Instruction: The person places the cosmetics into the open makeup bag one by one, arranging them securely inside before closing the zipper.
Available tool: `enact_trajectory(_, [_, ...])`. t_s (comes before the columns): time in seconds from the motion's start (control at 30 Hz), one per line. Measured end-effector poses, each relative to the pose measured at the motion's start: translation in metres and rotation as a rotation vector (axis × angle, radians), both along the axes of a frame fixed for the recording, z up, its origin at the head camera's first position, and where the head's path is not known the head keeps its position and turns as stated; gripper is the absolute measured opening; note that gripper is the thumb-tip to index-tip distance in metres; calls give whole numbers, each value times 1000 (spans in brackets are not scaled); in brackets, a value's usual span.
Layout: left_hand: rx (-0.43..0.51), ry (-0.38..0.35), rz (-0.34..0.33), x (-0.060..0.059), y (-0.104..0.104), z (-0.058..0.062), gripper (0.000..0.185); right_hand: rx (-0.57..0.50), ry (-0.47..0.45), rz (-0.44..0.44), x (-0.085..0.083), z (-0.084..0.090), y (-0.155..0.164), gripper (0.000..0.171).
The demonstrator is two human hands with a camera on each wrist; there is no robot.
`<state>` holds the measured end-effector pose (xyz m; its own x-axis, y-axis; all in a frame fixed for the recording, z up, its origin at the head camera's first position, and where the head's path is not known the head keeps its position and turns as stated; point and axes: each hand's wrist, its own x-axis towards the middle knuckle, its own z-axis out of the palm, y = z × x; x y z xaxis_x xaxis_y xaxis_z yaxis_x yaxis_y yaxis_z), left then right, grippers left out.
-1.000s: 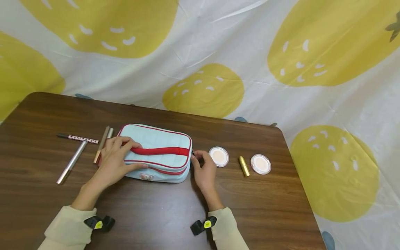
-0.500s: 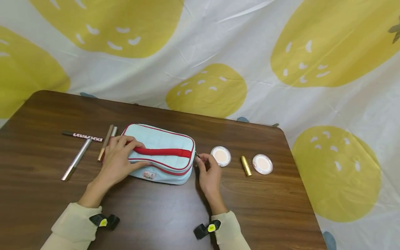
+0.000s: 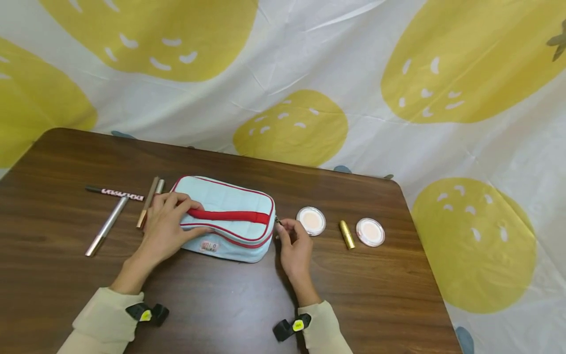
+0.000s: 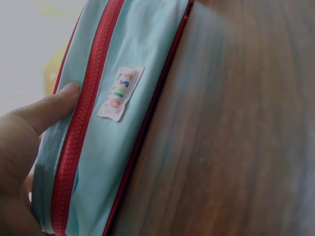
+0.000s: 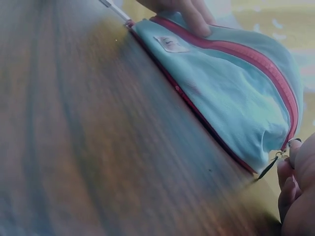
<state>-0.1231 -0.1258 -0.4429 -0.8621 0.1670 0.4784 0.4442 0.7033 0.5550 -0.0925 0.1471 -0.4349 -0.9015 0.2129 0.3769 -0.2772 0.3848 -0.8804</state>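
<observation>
A pale blue makeup bag (image 3: 221,196) with red piping and a red top handle (image 3: 225,215) lies on the wooden table. My left hand (image 3: 165,223) grips its left part, fingers over the top by the handle and thumb on the front edge. In the left wrist view that thumb presses beside the red zipper (image 4: 81,118), whose teeth are joined along the front above a small label (image 4: 120,93). At the bag's right end my right hand (image 3: 296,248) pinches the zipper pull (image 5: 281,154), partly hidden by the fingertips.
Left of the bag lie a patterned pencil (image 3: 121,193), a silver tube (image 3: 107,226) and two slim tubes, one of them brown and gold (image 3: 148,202). To the right are a round compact (image 3: 311,221), a gold lipstick (image 3: 347,235) and another compact (image 3: 370,232). A patterned curtain (image 3: 362,64) hangs behind the table.
The head view has shifted slightly. My right hand has drawn a little toward me and away from the bag's end, with the zipper pull. My left hand keeps its grip.
</observation>
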Motion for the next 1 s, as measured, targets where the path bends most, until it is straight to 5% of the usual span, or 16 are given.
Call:
enact_trajectory(0.5, [45,10,65,0,9,1,43,-99,0,26,2,-2,1,9])
enact_trajectory(1.0, [57,-65,127,0,18,4,45,-63,27,-6,7,-1,3,8])
